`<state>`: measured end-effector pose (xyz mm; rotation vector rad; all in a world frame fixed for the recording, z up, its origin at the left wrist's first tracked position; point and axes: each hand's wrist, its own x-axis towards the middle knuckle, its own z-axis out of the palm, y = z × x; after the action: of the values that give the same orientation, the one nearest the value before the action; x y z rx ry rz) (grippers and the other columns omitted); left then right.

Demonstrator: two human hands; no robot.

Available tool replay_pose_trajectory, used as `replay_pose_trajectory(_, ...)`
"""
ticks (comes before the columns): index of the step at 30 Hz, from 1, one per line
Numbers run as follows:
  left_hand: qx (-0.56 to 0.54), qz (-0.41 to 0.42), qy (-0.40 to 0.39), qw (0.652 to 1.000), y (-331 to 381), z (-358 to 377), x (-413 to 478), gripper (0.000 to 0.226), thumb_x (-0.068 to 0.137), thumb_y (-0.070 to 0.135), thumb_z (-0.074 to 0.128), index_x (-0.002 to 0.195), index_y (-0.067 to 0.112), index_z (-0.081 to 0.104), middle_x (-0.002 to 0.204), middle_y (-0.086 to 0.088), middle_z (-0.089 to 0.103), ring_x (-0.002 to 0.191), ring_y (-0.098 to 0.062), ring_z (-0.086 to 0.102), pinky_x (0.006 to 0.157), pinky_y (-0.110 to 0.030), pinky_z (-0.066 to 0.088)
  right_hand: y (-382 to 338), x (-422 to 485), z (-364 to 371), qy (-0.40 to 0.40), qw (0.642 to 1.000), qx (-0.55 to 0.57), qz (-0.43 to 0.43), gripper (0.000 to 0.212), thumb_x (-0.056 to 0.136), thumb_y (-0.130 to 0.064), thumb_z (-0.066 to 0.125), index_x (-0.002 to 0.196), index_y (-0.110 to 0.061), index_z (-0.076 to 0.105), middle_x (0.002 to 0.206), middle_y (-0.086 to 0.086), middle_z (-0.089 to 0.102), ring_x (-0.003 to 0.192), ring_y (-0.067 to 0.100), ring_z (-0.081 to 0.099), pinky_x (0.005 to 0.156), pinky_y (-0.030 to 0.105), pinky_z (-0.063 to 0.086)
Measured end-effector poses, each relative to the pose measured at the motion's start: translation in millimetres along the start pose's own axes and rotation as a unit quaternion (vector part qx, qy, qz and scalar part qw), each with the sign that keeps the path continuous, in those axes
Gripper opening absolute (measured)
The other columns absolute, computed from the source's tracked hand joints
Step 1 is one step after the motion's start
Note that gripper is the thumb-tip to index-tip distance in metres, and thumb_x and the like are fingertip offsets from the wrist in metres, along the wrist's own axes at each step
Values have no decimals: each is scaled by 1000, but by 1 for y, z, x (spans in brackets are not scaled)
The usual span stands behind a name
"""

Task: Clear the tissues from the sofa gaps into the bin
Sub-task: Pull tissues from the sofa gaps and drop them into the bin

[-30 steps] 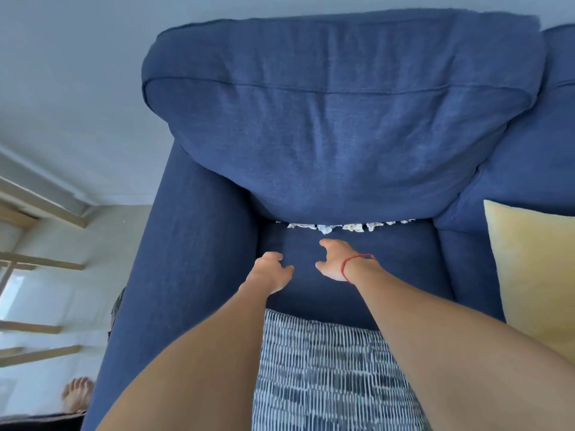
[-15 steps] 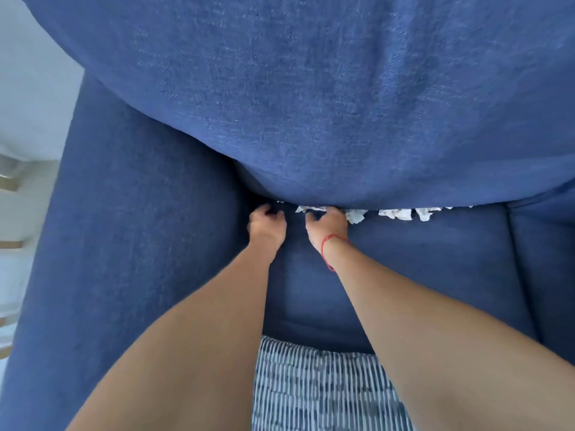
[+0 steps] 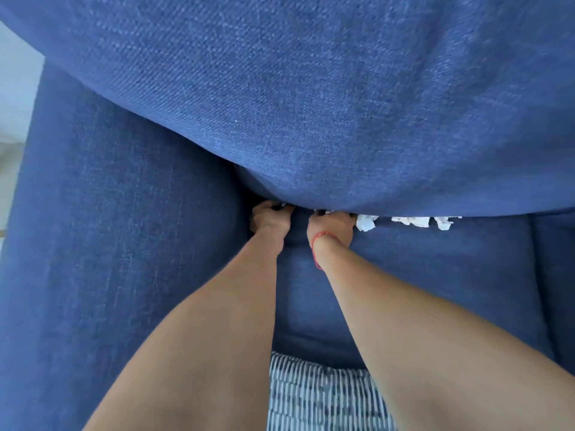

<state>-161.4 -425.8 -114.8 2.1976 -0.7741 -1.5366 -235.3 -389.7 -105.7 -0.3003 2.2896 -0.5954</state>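
Crumpled white tissues sit wedged in the gap between the blue back cushion and the blue seat cushion, and more tissues poke out to the right. My left hand is at the left end of the gap, fingers curled on a small white tissue scrap. My right hand, with a red string on its wrist, is beside it. Its fingers are curled into the gap over a tissue, with the tips partly hidden under the back cushion. No bin is in view.
The sofa's blue armrest rises close on the left. A striped blue-and-white cushion lies at the seat's front edge between my forearms. A pale wall and floor show at the far left.
I have leaned in close to the sofa. Both hands went forward from the open seat to the gap and closed their fingers on the tissues there.
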Motion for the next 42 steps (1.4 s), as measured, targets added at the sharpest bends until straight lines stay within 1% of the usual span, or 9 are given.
replay_pose_trajectory(5, 69, 50, 9, 996, -6, -5, -14, 18, 76, 36, 70, 58, 32, 67, 87, 3, 72, 92, -22, 66, 94, -36, 52, 5, 0, -17, -32, 997, -32, -57, 33, 97, -18, 49, 122, 2, 57, 133, 17, 55, 124, 32, 52, 100, 32, 41)
replay_pose_trajectory(11, 60, 110, -28, 992, -10, -12, -39, 20, 92, 13, 62, 107, 8, 74, 96, 5, 69, 90, -7, 60, 82, -16, 45, 14, -4, -33, -117, 983, -36, -139, 13, 90, -8, 57, 91, -4, 70, 97, 16, 68, 89, 26, 60, 77, 26, 44)
replay_pose_trajectory(18, 79, 91, -84, 989, -8, -12, -47, 19, 88, 20, 59, 73, 15, 69, 68, 2, 62, 65, -13, 53, 64, -22, 45, 14, -21, -38, -178, 966, -21, -184, 21, 87, 2, 47, 90, 5, 68, 83, 17, 65, 75, 20, 48, 70, 28, 47)
replay_pose_trajectory(21, 109, 126, -103, 981, -12, -9, -54, 14, 82, 20, 74, 94, 14, 77, 87, 0, 74, 79, -10, 64, 78, -19, 52, 18, -23, -55, -105, 978, 2, -179, 28, 85, 7, 42, 95, 7, 68, 99, 25, 68, 83, 31, 62, 78, 32, 53)
replay_pose_trajectory(27, 90, 127, -41, 987, -13, 6, -59, 21, 82, 13, 75, 102, 10, 76, 92, -1, 74, 76, -8, 61, 52, 1, 42, 39, -8, -77, 52, 969, -53, -236, 32, 87, 3, 51, 110, -8, 70, 121, 12, 60, 113, 33, 54, 91, 35, 48)
replay_pose_trajectory(31, 94, 128, -29, 987, -15, 10, -61, 17, 83, 14, 73, 100, 10, 76, 89, -1, 72, 78, -10, 61, 59, -8, 43, 41, -5, -66, 45, 986, -23, -157, 38, 87, -6, 62, 125, -7, 60, 133, 9, 57, 126, 27, 50, 98, 31, 43)
replay_pose_trajectory(35, 93, 120, -29, 988, -16, 12, -57, 17, 83, 16, 74, 99, 11, 76, 92, -2, 75, 78, -10, 62, 60, -8, 42, 22, 9, -65, 50, 995, 88, -7, 29, 83, -15, 72, 109, -4, 64, 114, 13, 68, 109, 29, 63, 89, 35, 52)
replay_pose_trajectory(39, 95, 104, -34, 989, -17, 13, -51, 19, 81, 18, 76, 99, 12, 77, 95, -1, 76, 80, -9, 64, 68, -13, 43, 14, 19, -59, 20, 951, 292, 104, 55, 79, -6, 74, 127, -13, 49, 107, 8, 66, 91, 21, 62, 94, 33, 52)
replay_pose_trajectory(42, 88, 107, -46, 989, -19, 12, -47, 18, 81, 19, 77, 97, 13, 78, 94, 1, 76, 84, -7, 66, 70, -9, 44, 11, 24, -55, 23, 928, 351, 125, 42, 84, -4, 67, 123, -17, 55, 114, 3, 66, 88, 16, 57, 84, 22, 44)
